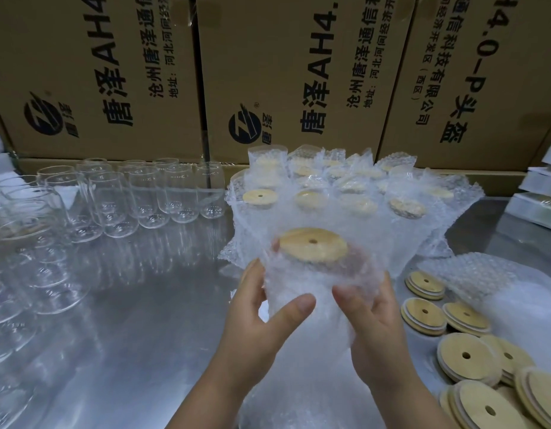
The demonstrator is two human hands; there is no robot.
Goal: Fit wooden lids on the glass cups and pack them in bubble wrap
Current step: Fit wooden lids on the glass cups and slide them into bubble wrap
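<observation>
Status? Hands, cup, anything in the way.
Both gripping: left hand, right hand on bubble-wrapped cup. The wooden lid is on. Behind it packed cups; no blocker seen.

Wrapped cup (299, 292) you hold, taken as landmark: bubble wrap (362, 274) translucent white, dimpled all over with small round bubbles.
Its wooden lid (326, 253): pale honey-tan, one dark centre hole.
Left of it, glass cups (144, 193): clear, colourless.
Behind it, packed cups (345, 193): same milky bubble pattern, tan lids showing through.
Right of it, loose lids (416, 318): pale wood, white rims.
Further behind it, cardboard boxes (91, 32): brown, black print and logos.
Under it, your table (144, 305): silver-grey, mirror-like.
</observation>
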